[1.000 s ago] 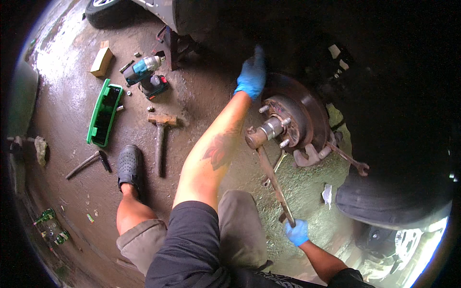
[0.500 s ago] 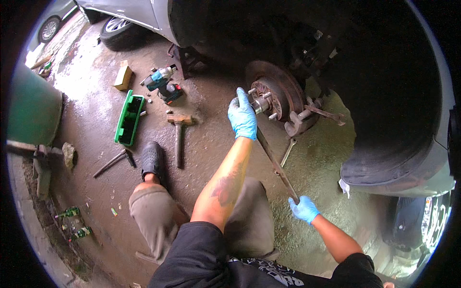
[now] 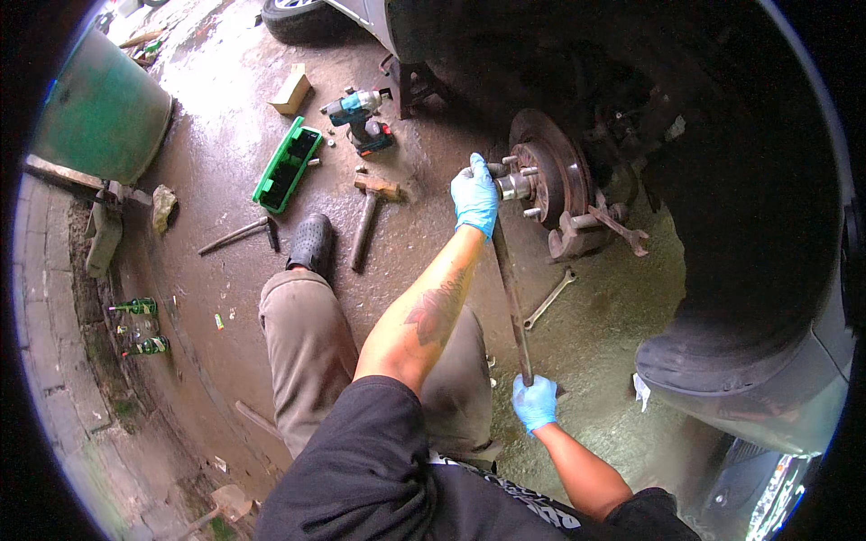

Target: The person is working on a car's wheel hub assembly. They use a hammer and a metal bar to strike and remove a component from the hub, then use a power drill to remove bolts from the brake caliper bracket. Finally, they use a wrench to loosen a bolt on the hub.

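A long steel breaker bar runs from the wheel hub down toward me. My left hand, in a blue glove, is closed round its far end, just beside a shiny socket. The socket sits against the hub face of a rusty brake disc, among protruding wheel studs. My right hand, also gloved in blue, grips the bar's near end; its fingers are partly hidden. Below the disc hangs a caliper part with an open-ended wrench on it. A combination wrench lies on the floor, right of the bar.
The car's dark wheel arch curves round the right side. Left of my hands lie a hammer, a cordless impact wrench, a green socket case and an L-shaped tool. A jack stand stands under the car.
The whole view has shifted and turned, so the floor tools appear further right. In the picture the bar stands more upright and my right hand is further left. Both hands keep their grip.
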